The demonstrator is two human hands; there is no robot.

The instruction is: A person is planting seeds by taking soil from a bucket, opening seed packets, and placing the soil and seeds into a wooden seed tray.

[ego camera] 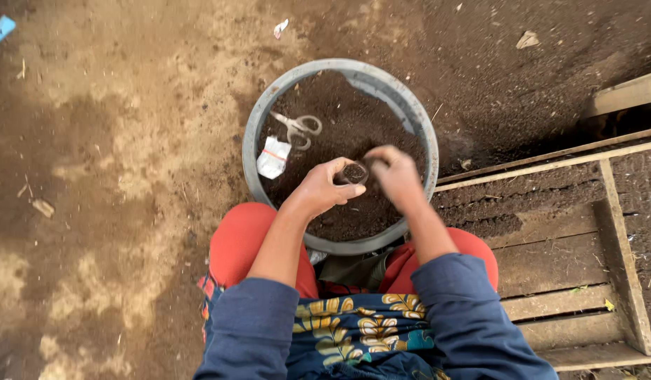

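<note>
— Soil first: where's the little pot?

— I've got my left hand (324, 188) wrapped around the small dark pot (354, 172), held over the middle of the grey basin (417, 119). My right hand (396, 172) has its fingers pinched at the pot's rim.

— Risks?

— Soil could spill past that narrow mouth. Scissors (297, 128) and a white packet (273, 157) lie on the soil at the basin's left edge; a careless scoop could bury them.

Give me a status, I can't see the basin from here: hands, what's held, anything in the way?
Left hand grips small soil-filled pot; right hand pinched at its rim. Both over soil basin. Scissors and white packet lie on soil, apart.
</note>
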